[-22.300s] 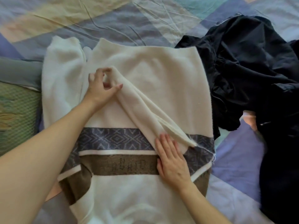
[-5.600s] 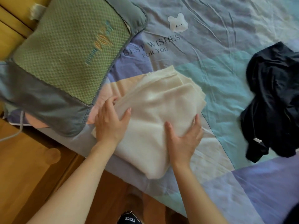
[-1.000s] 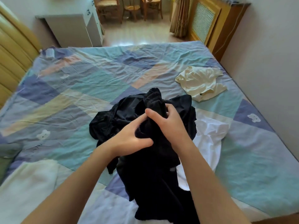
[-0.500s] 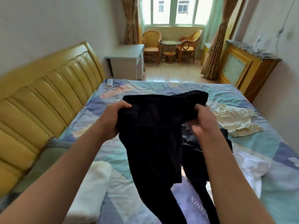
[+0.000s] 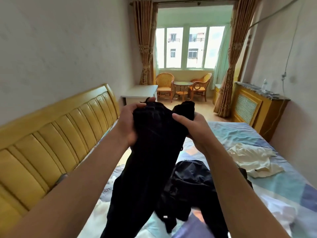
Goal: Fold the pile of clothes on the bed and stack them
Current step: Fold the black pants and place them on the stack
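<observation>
I hold a black garment (image 5: 151,162) up in the air in front of me, above the bed. My left hand (image 5: 127,124) grips its top edge on the left, and my right hand (image 5: 193,127) grips the top on the right. The cloth hangs down long between my forearms. Below it on the patchwork bedspread (image 5: 281,184) lies a crumpled dark garment (image 5: 190,182). A cream shirt (image 5: 252,160) lies rumpled further right. A bit of white fabric (image 5: 101,208) shows at the lower left, partly hidden by my arm.
A yellow padded headboard (image 5: 51,140) runs along the left. A white bedside table (image 5: 140,93) stands beyond the bed. Wicker chairs (image 5: 164,85) and a small round table sit by the window. A wooden radiator cover (image 5: 253,107) lines the right wall.
My hands have raised the black garment higher and drawn closer together at its top. The camera has tilted up, showing more of the window and wall.
</observation>
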